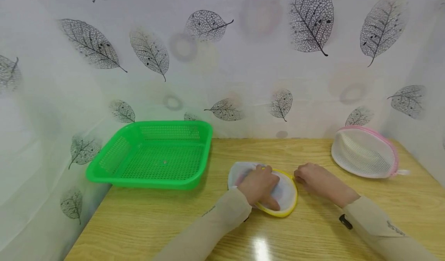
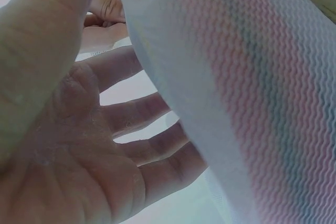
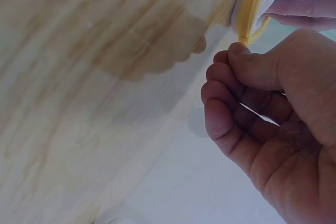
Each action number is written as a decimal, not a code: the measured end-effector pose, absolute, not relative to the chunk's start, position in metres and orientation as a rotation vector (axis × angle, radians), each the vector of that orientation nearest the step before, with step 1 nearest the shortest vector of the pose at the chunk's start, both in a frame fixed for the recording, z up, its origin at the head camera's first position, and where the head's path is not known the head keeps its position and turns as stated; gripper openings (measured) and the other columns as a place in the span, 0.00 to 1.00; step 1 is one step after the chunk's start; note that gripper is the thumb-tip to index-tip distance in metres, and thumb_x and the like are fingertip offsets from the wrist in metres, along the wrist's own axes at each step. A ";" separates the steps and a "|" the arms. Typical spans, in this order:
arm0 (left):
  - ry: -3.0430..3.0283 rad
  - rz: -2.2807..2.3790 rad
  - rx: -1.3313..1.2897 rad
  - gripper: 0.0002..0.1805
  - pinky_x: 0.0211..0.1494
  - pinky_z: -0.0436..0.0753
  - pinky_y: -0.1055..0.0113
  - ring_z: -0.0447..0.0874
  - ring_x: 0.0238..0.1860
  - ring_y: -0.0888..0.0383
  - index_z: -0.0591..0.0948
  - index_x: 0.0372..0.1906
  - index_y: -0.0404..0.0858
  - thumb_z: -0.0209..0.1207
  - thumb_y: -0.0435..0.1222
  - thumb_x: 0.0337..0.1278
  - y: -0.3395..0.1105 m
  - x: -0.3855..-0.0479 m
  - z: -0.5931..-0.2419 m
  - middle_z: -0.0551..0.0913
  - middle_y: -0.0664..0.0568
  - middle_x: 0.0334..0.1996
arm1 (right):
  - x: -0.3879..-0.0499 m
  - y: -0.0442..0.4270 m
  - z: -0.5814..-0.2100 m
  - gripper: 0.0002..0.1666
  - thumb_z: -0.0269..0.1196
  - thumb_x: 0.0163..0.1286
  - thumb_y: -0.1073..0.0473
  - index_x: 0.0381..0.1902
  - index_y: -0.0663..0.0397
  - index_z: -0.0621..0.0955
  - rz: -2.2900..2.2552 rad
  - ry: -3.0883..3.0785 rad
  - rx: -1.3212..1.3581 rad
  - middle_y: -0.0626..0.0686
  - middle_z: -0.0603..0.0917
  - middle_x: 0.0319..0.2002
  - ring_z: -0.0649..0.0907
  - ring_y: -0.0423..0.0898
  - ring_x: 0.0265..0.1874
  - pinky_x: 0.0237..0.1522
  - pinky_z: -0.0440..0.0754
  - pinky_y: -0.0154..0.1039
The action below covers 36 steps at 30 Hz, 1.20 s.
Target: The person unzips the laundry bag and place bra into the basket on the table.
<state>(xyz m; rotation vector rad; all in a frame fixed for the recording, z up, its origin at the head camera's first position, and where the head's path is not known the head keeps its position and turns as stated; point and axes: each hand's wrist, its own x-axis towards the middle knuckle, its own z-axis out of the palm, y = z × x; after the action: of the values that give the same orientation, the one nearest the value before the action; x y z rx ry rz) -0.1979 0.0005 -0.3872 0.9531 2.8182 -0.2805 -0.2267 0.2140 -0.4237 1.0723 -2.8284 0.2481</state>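
Note:
A white mesh laundry bag [image 1: 286,193] with a yellow zipper edge lies on the table. Through its mesh, pink and blue-grey stripes [image 2: 247,66] show in the left wrist view. My left hand [image 1: 259,187] rests on the bag with the fingers spread; in the left wrist view their tips go out of sight behind the fabric. At the right end of the yellow edge [image 3: 253,6], my right hand [image 1: 318,181] pinches the zipper end between thumb and curled forefinger. Whether it holds a pull tab or the trim itself is hidden.
A green plastic basket [image 1: 149,183] stands at the table's back left, its left part reaching past the edge. Another white mesh bag [image 1: 363,154], with a pink zipper, sits at the back right. A leaf-print curtain [image 1: 243,75] hangs behind the wooden table [image 1: 167,214].

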 end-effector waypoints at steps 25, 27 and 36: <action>2.825 -0.297 0.991 0.34 0.45 0.83 0.69 0.80 0.46 0.56 0.85 0.50 0.51 0.72 0.68 0.42 0.000 -0.199 -0.386 0.82 0.56 0.48 | -0.222 0.216 -0.425 0.21 0.66 0.62 0.73 0.17 0.46 0.75 0.250 -2.830 1.048 0.40 0.70 0.19 0.65 0.34 0.21 0.24 0.67 0.31; 2.821 -0.286 0.981 0.34 0.46 0.83 0.69 0.80 0.47 0.56 0.85 0.50 0.51 0.72 0.67 0.41 0.000 -0.199 -0.386 0.82 0.56 0.49 | -0.222 0.215 -0.425 0.20 0.66 0.62 0.72 0.18 0.46 0.75 0.247 -2.835 1.043 0.41 0.70 0.19 0.66 0.34 0.21 0.24 0.68 0.31; 2.822 -0.271 0.955 0.34 0.45 0.83 0.69 0.79 0.47 0.56 0.85 0.51 0.52 0.73 0.67 0.41 0.001 -0.198 -0.385 0.82 0.56 0.49 | -0.219 0.215 -0.424 0.20 0.65 0.64 0.72 0.18 0.46 0.75 0.250 -2.868 1.016 0.41 0.69 0.19 0.65 0.35 0.21 0.24 0.66 0.31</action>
<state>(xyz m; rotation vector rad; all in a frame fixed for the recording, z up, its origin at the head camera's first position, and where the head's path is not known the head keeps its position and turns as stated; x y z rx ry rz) -0.1979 0.0008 -0.3854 0.9547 2.8217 -0.2714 -0.2195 0.2151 -0.4235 1.0156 -2.8679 0.2495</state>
